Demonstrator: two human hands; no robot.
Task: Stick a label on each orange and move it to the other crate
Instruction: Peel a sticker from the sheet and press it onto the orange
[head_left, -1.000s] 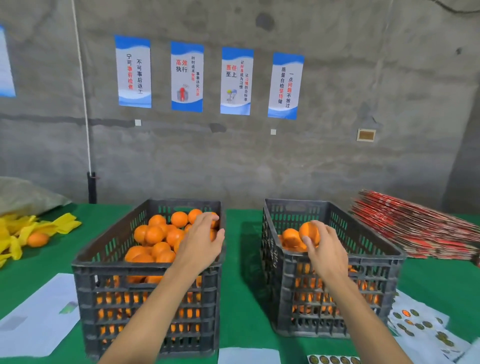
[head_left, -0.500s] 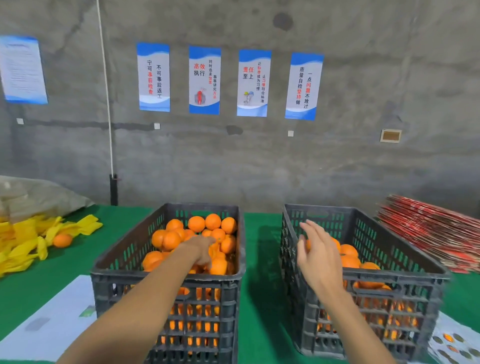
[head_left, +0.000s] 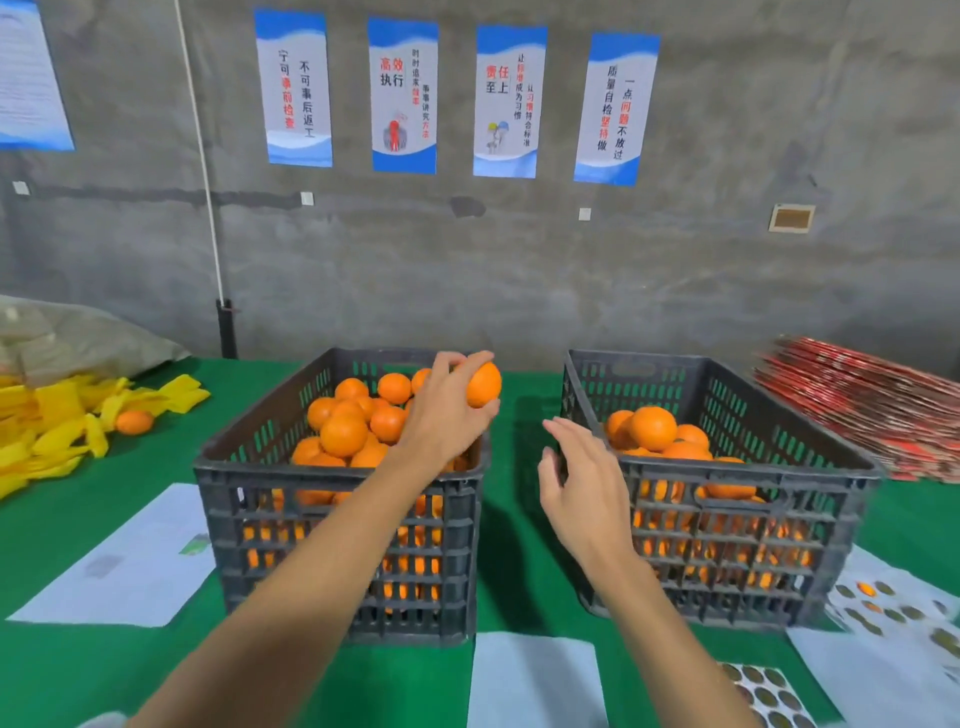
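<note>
Covering table: green cloth (head_left: 130, 654) | wall: grey concrete (head_left: 519, 270), posters (head_left: 402, 96)

Orange fruit (head_left: 483, 384), dark grey slotted crates (head_left: 343, 519), green tablecloth (head_left: 519, 571)

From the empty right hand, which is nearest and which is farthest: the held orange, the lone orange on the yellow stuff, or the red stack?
Measured from the right hand:
1. Held orange, just up-left, in the left hand.
2. Red stack, far right.
3. Lone orange, far left among the yellow pieces.
</note>
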